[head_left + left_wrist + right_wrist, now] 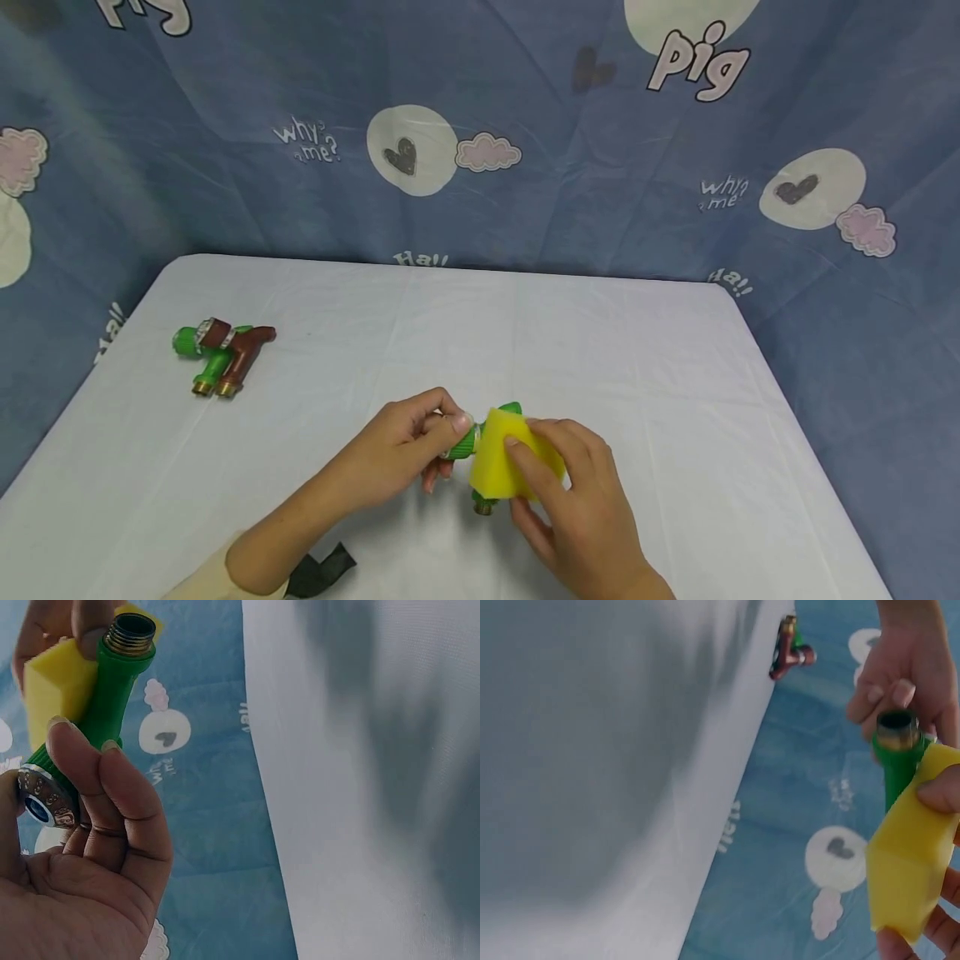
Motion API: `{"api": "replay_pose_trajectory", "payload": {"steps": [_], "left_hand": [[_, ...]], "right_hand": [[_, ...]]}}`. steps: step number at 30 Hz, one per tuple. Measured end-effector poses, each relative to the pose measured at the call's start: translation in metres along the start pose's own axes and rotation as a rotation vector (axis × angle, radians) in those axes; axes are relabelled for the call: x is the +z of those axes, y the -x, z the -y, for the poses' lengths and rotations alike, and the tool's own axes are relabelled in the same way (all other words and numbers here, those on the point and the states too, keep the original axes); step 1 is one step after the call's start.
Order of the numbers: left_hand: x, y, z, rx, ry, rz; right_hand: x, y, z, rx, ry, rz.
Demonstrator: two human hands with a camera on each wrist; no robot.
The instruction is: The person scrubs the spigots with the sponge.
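Backdrop: blue cloth (555,200) with cartoon prints and "pig" lettering, hanging past the far edge of a white-covered table (615,350).
Green tap: up off the near-middle of the table as far as I can tell, between the two hands, brass threaded end (483,507) pointing nearside.
Left hand (401,450): fingers curled, thumb and fingers pinching the tap's ribbed knob (462,447), the bit on its left.
Right hand (585,496): pinching a yellow sponge (495,467) between thumb and fingers, right up against the tap's body. Can't tell if it wraps all the way round.
Other taps: a brown tap (242,358) and a second green one (217,365) lying together, far left, well apart from the hands.
Black strip (322,573): near edge, just beside the left sleeve (217,577).
Step in hand: looks like wiping down the tap's body, imo.
Next move: probably calls for a steady left pinch while the sponge works along to the spout and threads; too loose and the knob might twist.
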State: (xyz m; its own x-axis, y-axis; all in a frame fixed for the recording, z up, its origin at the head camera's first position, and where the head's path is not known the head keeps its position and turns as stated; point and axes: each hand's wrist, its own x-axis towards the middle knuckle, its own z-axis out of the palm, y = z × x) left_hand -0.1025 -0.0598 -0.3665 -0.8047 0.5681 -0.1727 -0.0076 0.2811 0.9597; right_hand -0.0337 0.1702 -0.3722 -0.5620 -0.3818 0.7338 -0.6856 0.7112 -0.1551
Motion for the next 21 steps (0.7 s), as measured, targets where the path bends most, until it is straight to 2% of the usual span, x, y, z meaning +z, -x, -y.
{"api": "replay_pose_trajectory", "payload": {"steps": [7,12,15,18,21], "left_hand": [[-0.001,0.001,-0.002,0.010,-0.008,0.006],[-0.001,0.002,-0.002,0.007,-0.011,0.002],[-0.001,0.002,-0.001,0.002,-0.025,-0.003],[-0.001,0.001,0.000,0.001,-0.028,-0.003],[0.000,0.000,0.000,0.006,-0.005,-0.003]], "right_hand": [[-0.003,0.011,-0.018,0.096,0.028,0.010],[-0.006,0.012,-0.019,0.142,0.034,-0.012],[-0.006,0.009,-0.013,0.097,0.001,-0.061],[-0.004,0.005,-0.002,0.012,-0.038,-0.102],[0.000,0.000,0.007,-0.045,-0.065,-0.114]]}}
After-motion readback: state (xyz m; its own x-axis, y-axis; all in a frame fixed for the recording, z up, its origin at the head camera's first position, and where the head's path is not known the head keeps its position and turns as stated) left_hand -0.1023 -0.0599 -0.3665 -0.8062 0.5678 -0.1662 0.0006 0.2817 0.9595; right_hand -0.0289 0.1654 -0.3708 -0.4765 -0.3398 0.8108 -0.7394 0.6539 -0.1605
